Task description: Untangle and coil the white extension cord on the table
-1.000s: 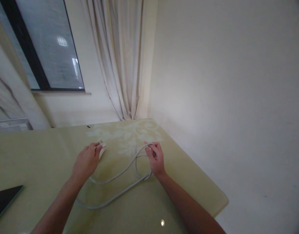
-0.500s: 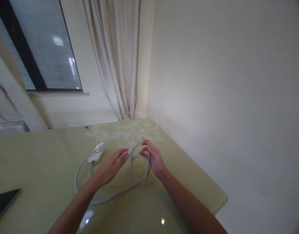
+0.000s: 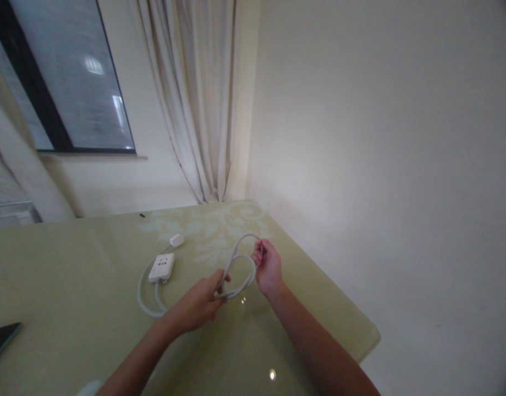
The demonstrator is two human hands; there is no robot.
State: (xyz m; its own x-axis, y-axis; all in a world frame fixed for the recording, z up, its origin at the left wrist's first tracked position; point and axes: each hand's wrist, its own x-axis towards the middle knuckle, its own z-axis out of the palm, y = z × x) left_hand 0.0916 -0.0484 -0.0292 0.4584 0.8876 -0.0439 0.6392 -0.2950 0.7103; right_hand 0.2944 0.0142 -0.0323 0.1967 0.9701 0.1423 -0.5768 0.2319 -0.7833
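A light grey power cable point(image 3: 253, 273) forms small loops between my two hands. My left hand point(image 3: 203, 300) is closed around the lower left side of the loops. On their right, my right hand point(image 3: 269, 268) grips the cable with curled fingers. To the left lies the white socket block point(image 3: 161, 268) of this extension cord, its slots facing up. Just behind it rests a white plug point(image 3: 176, 240). The cable curves out from the block and passes behind my left forearm, where part of it is hidden.
Everything lies on a greenish table point(image 3: 92, 275) with a pale floral pattern at its far corner. A dark flat object point(image 3: 2, 340) is at the left edge, and a small black item point(image 3: 142, 215) near the back edge. A wall point(image 3: 380, 165) borders the right side.
My left hand has moved down and right and closed on the loops. My right hand's fingers have curled in around the cable. The plug has come apart from the socket block's side.
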